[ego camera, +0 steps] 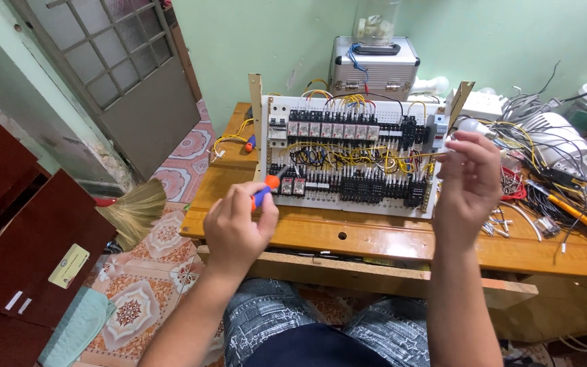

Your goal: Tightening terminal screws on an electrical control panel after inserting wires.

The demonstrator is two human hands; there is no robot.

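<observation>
- Your left hand point(238, 228) has its fingers wrapped tight round a blue-and-orange screwdriver point(266, 190), tip just past them at the wiring panel point(348, 153).
- Your right hand point(469, 180) pinches a thin wire end point(441, 153) at the fingertips, beside the panel's right edge.
- The panel stands upright on the wooden counter point(375, 234), beyond your fingers.

Home electrical workshop, set up in a lived-in room. Wooden table point(388, 238) carrying an upright wiring panel point(351, 153) packed with relays, breakers and yellow and black leads. Loose wires point(545, 146) heaped at the right, bulbs point(436, 85) and a metal tool case point(374, 68) at the far edge against a green wall point(253, 41). Patterned floor tiles point(151, 299), a broom point(134, 211), a dark red cabinet point(22, 238) and a glazed door point(127, 75) to the left giving the domestic feel.
</observation>
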